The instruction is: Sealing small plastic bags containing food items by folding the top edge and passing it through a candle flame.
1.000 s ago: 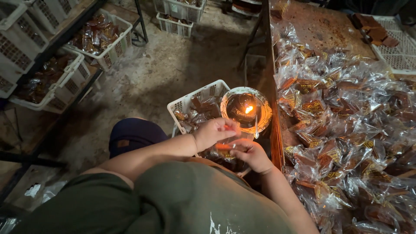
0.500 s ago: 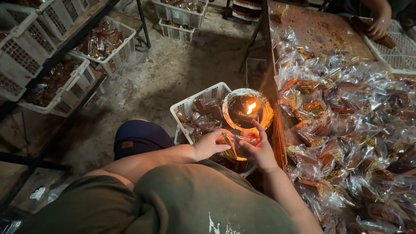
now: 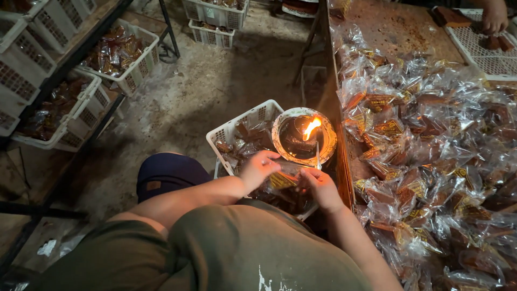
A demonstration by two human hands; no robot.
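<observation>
Hands meet over a small clear packet (image 3: pixel 282 180) with a dark brown bar inside and a yellow printed patch, held between them just below a shallow round bowl (image 3: pixel 329 144) in which a small flame (image 3: pixel 311 128) burns. The left hand (image 3: pixel 257 168) is curled, its fingers pinching the packet's left end. The right hand (image 3: pixel 320 186) is curled likewise, gripping the right end. The packet's long axis runs left to right between the two hands, roughly level, its upper edge facing the bowl. The flame lies up and to the right of the packet, near but not touching it; the right hand is the nearer of the two to the bowl's rim, almost under it.

Beneath the hands sits a white plastic basket (image 3: pixel 237 126) on the ground, partly filled with wrapped bars. To the person's right, a wooden table (image 3: pixel 377 27) carries a deep heap of similar filled packets (image 3: pixel 431 161), crinkled and shiny. Across that table's far end, another person's hand (image 3: pixel 493 19) rests on a white mesh tray (image 3: pixel 484 56). On the left, shelving holds more white baskets (image 3: pixel 121 54) of packed bars. The person wears a green shirt and dark shorts and sits low above a rough concrete floor (image 3: pixel 215 81).
</observation>
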